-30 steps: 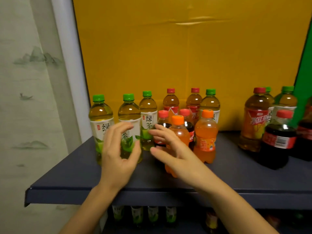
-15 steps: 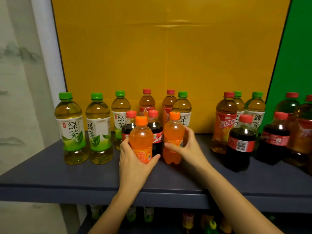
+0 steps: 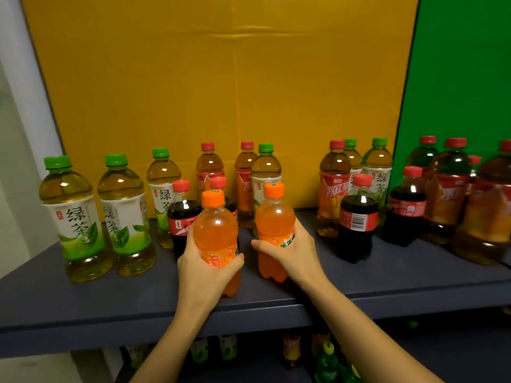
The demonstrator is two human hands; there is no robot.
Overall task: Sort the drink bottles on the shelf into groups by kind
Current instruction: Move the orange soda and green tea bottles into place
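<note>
Two orange soda bottles stand at the middle of the dark shelf (image 3: 83, 299). My left hand (image 3: 201, 269) grips the nearer orange bottle (image 3: 215, 230), close to the shelf's front edge. My right hand (image 3: 293, 250) grips the other orange bottle (image 3: 275, 219), a little farther back and to the right. Green tea bottles (image 3: 74, 217) with green caps stand at the left. Small cola bottles (image 3: 182, 214) are behind my left hand. Red-capped iced tea bottles (image 3: 333, 189) and another cola (image 3: 358, 217) stand at the right.
A yellow board (image 3: 221, 92) backs the shelf, with a green panel (image 3: 464, 78) to its right. More red-capped bottles (image 3: 448, 189) crowd the far right. A lower shelf holds other bottles (image 3: 326, 360). Bare shelf surface lies in front of the green teas.
Both hands went from reaching, open, among the bottles to closing on the two orange bottles. The left one has been drawn toward the shelf's front edge. The view has shifted right.
</note>
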